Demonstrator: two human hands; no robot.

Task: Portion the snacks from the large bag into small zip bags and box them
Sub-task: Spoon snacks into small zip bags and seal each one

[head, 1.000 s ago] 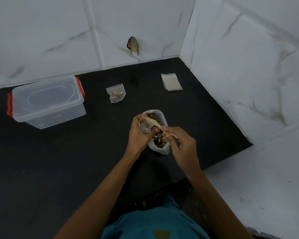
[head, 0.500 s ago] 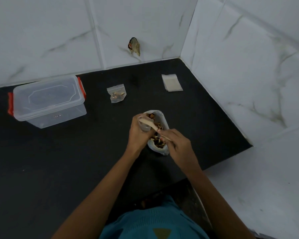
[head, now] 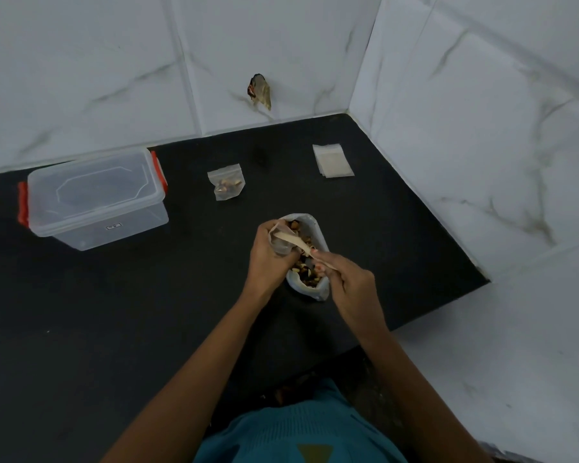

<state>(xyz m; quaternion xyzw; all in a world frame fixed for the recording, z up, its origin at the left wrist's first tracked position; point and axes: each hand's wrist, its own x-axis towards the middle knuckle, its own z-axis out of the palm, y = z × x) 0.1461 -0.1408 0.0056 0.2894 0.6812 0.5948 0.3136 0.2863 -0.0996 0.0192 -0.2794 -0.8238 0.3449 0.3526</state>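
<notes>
The large snack bag (head: 316,228) stands open on the black counter (head: 147,329), full of mixed brown and dark pieces. My left hand (head: 266,259) grips a small clear zip bag (head: 279,243) just above the large bag's left rim. My right hand (head: 348,282) holds a pale wooden spoon (head: 293,240) whose bowl end reaches into the small bag's mouth. One filled small zip bag (head: 227,185) lies farther back on the counter. A clear plastic box (head: 94,198) with red clips sits at the left with its lid on.
A stack of empty small zip bags (head: 332,160) lies at the back right near the corner. White marble-pattern tiled walls (head: 482,128) bound the counter behind and to the right. A small brownish object (head: 259,91) sticks on the back wall.
The spoon in my right hand has gone from the large bag up to the small bag's mouth. My left hand has stayed put with the small bag.
</notes>
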